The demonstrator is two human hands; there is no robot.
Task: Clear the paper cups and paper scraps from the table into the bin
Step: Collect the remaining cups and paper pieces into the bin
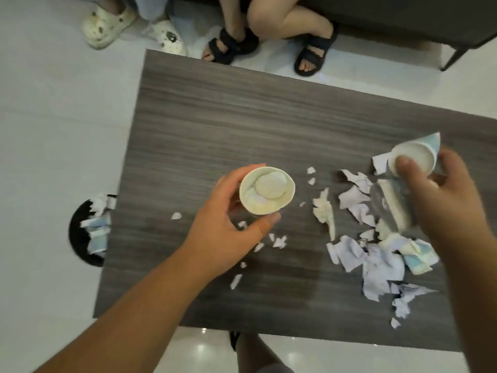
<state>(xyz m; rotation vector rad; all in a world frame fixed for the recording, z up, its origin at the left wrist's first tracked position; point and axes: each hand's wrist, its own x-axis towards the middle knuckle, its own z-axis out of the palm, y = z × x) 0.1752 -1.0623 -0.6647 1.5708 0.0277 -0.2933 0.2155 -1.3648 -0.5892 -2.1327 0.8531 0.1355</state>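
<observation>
My left hand point(226, 230) grips a white paper cup point(266, 190) upright above the middle of the grey wooden table point(242, 117); crumpled paper sits inside it. My right hand point(441, 200) holds a second paper cup point(414, 154), white with a blue pattern, tilted on its side above the table's right part, thumb at its rim. Below that hand lies a blurred cup point(392, 208) on its side amid a heap of torn paper scraps point(376, 265). Small scraps point(279, 242) dot the table's middle. The black bin point(80, 238) stands on the floor left of the table, with paper in it.
Two seated people's feet, in white clogs point(107, 25) and black sandals point(234, 45), rest on the floor beyond the table's far edge. A dark sofa point(403, 20) stands at the back right. White tiled floor point(53, 130) surrounds the table.
</observation>
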